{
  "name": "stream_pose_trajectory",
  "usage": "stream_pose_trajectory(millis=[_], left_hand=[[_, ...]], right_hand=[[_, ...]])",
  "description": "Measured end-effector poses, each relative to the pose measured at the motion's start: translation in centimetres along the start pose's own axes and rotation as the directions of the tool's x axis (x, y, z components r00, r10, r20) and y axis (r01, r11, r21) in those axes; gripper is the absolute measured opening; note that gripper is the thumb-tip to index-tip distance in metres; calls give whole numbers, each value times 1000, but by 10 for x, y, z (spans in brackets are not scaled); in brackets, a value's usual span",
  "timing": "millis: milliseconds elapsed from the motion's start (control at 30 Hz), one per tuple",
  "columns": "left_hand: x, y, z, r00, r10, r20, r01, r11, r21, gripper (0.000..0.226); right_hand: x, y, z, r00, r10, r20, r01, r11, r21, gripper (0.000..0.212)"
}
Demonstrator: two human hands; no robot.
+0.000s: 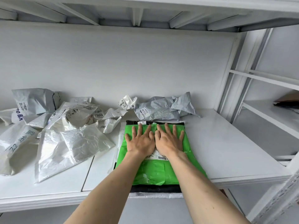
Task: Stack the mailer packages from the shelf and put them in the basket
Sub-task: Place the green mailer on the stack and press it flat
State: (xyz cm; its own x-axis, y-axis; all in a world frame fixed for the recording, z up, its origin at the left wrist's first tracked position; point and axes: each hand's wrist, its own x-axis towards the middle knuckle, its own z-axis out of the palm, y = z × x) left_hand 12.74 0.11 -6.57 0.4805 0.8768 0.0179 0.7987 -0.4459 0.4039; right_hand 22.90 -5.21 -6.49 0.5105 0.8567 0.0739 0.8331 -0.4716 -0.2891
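Stack status: green mailer [155, 170] lies topmost on a flat stack at the front R part of the shelf [226, 143]. Under it a black mailer [155, 189] shows at the near and far ends, and a white mailer [155, 195] at the very bottom overhangs the shelf's front edge.

Hands: left hand [140, 141] and right hand [168, 139] both rest palm-down on the green mailer, fingers spread flat, thumbs touching. Neither is closed on anything; they press, not grip.

Handling (est.): poly film, soft, light, slick. Layers will likely slide on each other if lifted from the top only. Rec. hold: both hands under the overhanging near edge or along the two long sides, pinching all layers together.

Remaining stock: loose white mailers [68, 139] heaped to the L, just beside the stack; grey mailer [159, 109] crumpled behind it near the back wall; another grey mailer [34, 101] at far L. All unstacked.

Clearance: shelf bare to the R of the stack up to the upright post [234, 78]. Upper shelf deck [145, 18] sits overhead, so draw the stack out toward the body, not upward. Basket not in view; location cannot be told
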Motion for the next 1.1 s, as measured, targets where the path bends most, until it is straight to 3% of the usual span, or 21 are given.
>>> stream_pose_trajectory(millis=[400, 1100], left_hand=[[-2, -6, 17, 998, 4, -66, 6, 989, 146, 52], [1, -11, 30, 1000, -18, 3, 18, 990, 138, 53]], right_hand=[[-4, 4, 23, 995, -41, -92, 36, 998, -60, 52], [-1, 8, 35, 1000, -31, 3, 31, 999, -42, 48]])
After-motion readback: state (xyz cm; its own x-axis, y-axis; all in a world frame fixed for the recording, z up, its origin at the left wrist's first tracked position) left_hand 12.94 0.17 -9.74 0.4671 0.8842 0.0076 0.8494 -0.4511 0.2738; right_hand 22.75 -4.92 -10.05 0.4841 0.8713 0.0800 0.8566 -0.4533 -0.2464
